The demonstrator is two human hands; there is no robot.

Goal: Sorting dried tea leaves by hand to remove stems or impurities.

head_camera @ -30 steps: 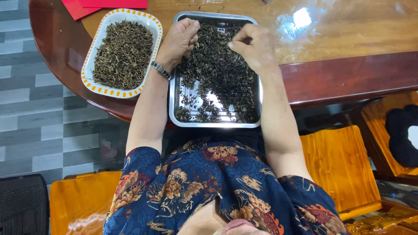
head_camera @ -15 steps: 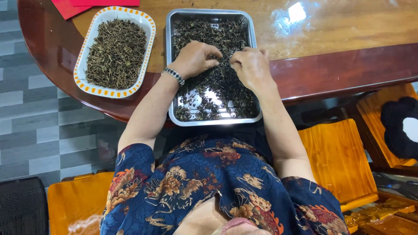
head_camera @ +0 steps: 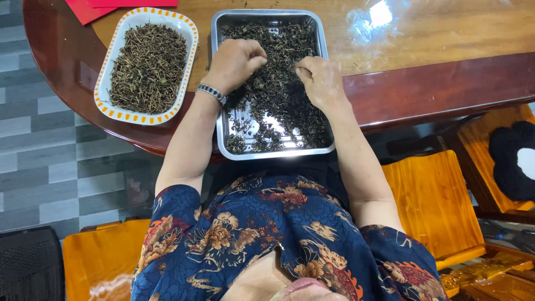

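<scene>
A rectangular metal tray [head_camera: 223, 146] sits at the table's near edge, holding dark dried leaves [head_camera: 278, 83] spread thin toward its near end. My left hand [head_camera: 234, 62], a beaded bracelet at its wrist, rests in the leaves at the tray's left side with fingers curled and pinched on some of them. My right hand [head_camera: 320, 81] lies on the leaves at the right side, fingertips drawn together on a few pieces. To the left stands a white oval dish [head_camera: 106, 83] with an orange patterned rim, filled with brownish dried stems [head_camera: 147, 67].
The glossy wooden table [head_camera: 434, 50] has a dark red rounded edge. A red paper [head_camera: 89, 10] lies at the far left. Orange wooden chairs [head_camera: 434, 200] stand right and lower left, one with a black cushion [head_camera: 510, 161]. Grey tiled floor is on the left.
Both hands have drawn back from the tray's far end toward its middle, raking through the leaves. The tray and the dish stay where they were.
</scene>
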